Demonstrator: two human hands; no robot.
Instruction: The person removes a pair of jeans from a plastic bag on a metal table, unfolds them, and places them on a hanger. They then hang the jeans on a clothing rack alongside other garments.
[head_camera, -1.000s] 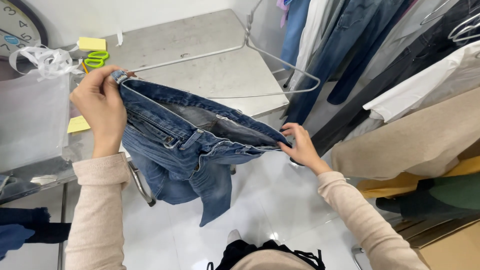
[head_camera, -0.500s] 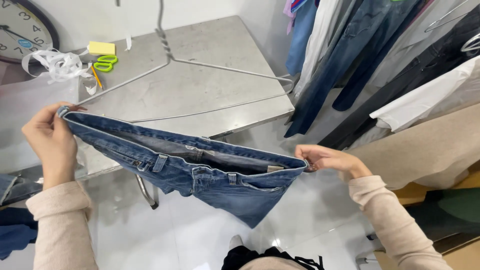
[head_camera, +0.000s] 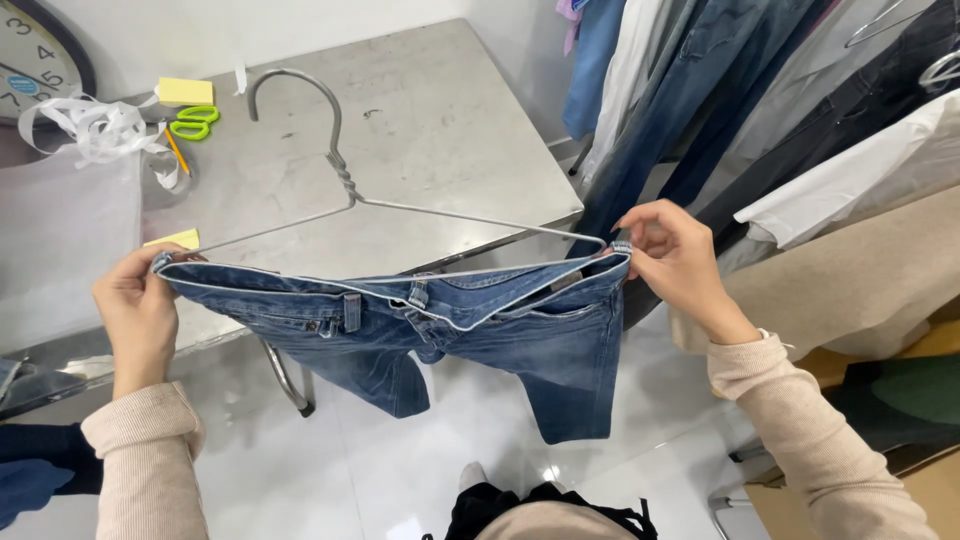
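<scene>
Two hands pinch my blue jeans (head_camera: 440, 320) by the waistband, my left hand (head_camera: 140, 310) and my right hand (head_camera: 675, 262) at opposite ends. The waistband runs crosswise between them, in front of the steel table (head_camera: 420, 130). The wire hanger (head_camera: 345, 185) lies along it, hook pointing toward the table.

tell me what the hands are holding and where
Both hold blue jeans by the waistband: left hand at one end, right hand at the other, against a wire hanger.
</scene>
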